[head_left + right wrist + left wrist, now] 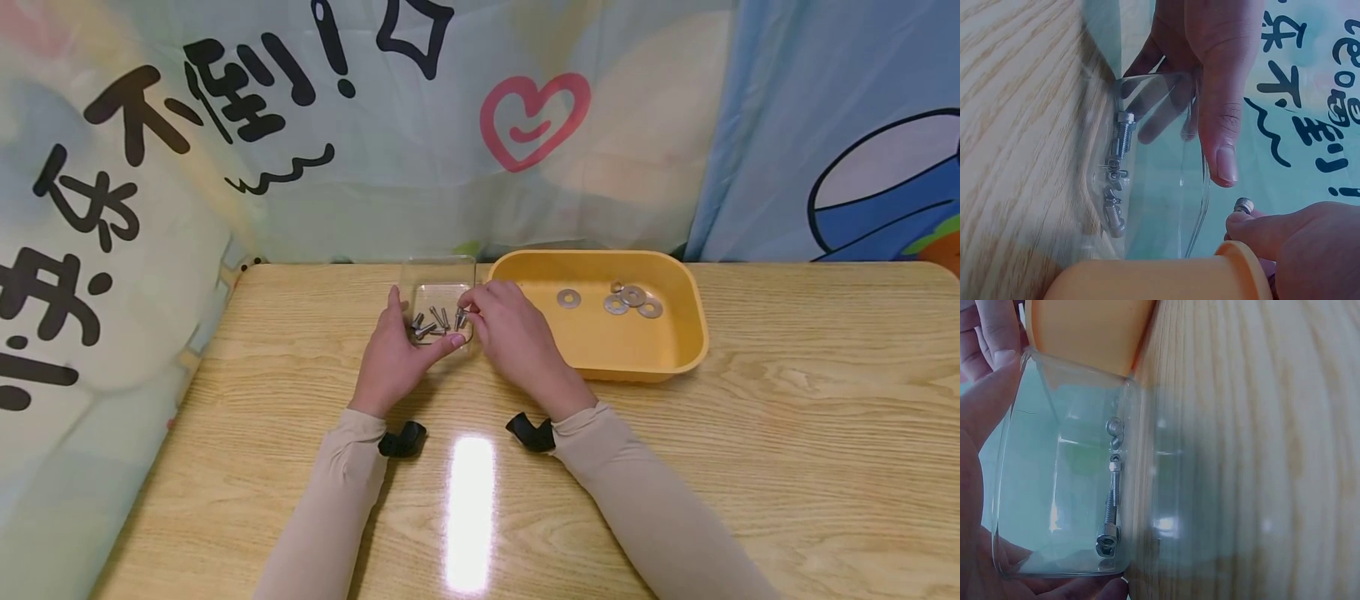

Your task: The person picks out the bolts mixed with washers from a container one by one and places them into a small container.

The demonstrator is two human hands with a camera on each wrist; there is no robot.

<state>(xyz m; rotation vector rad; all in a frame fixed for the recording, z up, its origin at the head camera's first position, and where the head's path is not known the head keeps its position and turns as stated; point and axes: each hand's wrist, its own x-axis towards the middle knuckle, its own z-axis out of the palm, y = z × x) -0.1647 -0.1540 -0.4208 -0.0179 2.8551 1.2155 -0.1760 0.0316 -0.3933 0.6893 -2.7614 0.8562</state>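
My left hand [397, 354] grips a clear plastic box [438, 275], with the thumb along its near side and the fingers round its left side. Several metal bolts [423, 331] lie loose on the floor of the box; the left wrist view shows them along its bottom [1110, 512]. Over the box's right side is my right hand [517, 333], its thumb and fingertips pinching a bolt [1245, 204] with a ridged round head. Most of that bolt's shank is hidden by the fingers in the right wrist view.
Close to the box's right stands a yellow bin [622, 354]. Flat metal washers [633, 296] lie in it, one washer [567, 298] apart from the others. A printed curtain [375, 208] hangs along the back edge of the wooden table [825, 400].
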